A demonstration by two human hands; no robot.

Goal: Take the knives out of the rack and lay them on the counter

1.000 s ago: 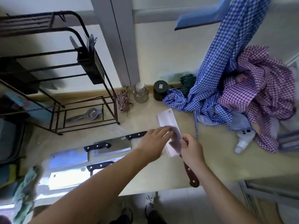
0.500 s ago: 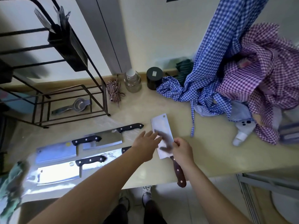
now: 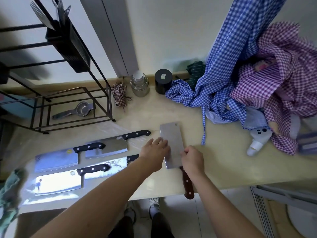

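Both grips on wood-handled cleaver (image 3: 172,145) | black-handled cleavers: 4 | counter (image 3: 223,165)

The cleaver (image 3: 172,145) has a brushed matt steel blade and a glossy reddish wooden handle; the cream worktop (image 3: 223,162) is smooth and shiny; the black rack (image 3: 96,79) is thin metal rod.

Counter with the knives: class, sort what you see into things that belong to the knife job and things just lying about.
Belongs to the job:
brown-handled cleaver
four black-handled cleavers
black rack
counter
left hand
right hand

Just lying about:
blue checked cloth
purple checked cloth
glass jar
black canister
metal squeezer
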